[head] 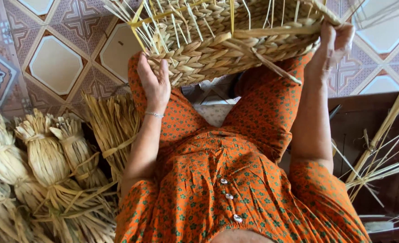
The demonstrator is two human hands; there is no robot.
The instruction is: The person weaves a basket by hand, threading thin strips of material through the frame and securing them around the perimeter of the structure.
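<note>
Both my left hand (154,85) and right hand (335,41) grip the tan braided straw basket (226,42) (loose straw bundles (51,166) near left).

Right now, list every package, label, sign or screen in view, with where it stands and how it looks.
None in view: no package, label, sign or screen.
What is there: a braided straw basket held between the left hand and right hand.
Tied straw bundles lie on the patterned tile floor to the left.
</note>
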